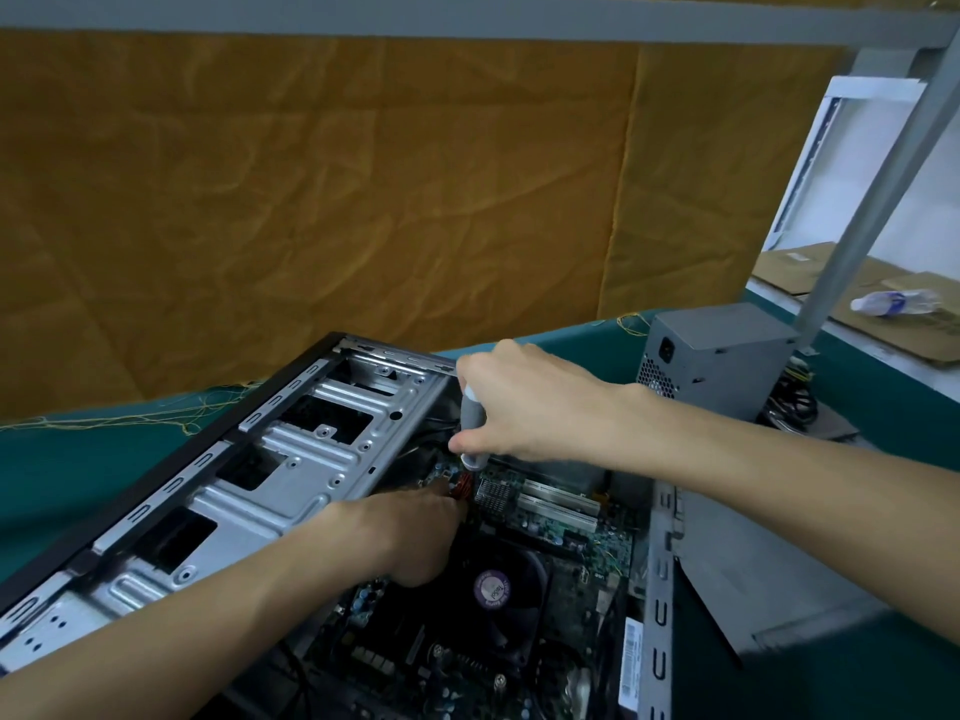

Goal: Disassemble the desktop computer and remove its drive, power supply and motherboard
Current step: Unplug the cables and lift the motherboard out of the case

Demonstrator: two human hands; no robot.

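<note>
inside the open case: working a screwdriver close to the board

deep in the far corner of the computer case, gripping a grey-handled screwdriver in the right hand, fingers curled round the handle, tip pointing down toward the motherboard. reaching in below it with the left hand, fingertips hidden near a red connector; cannot tell whether that grip is pinching anything or lying spread.

sitting already out on the green tabletop, well apart to the right: the grey power supply, cables trailing behind. still lying in the case: the motherboard, with its black fan and white slots.

probably loosening a board screw or freeing a cable. risking a slip of the tip off the fastener, gouging traces or nearby small parts. risking a jab into the left fingers, held just beside the tip. possibly dropping a freed screw under the board or into the fan. tugging a plug by its wires rather than its body, likely straining the socket. brushing a forearm against the sharp steel drive cage.
</note>
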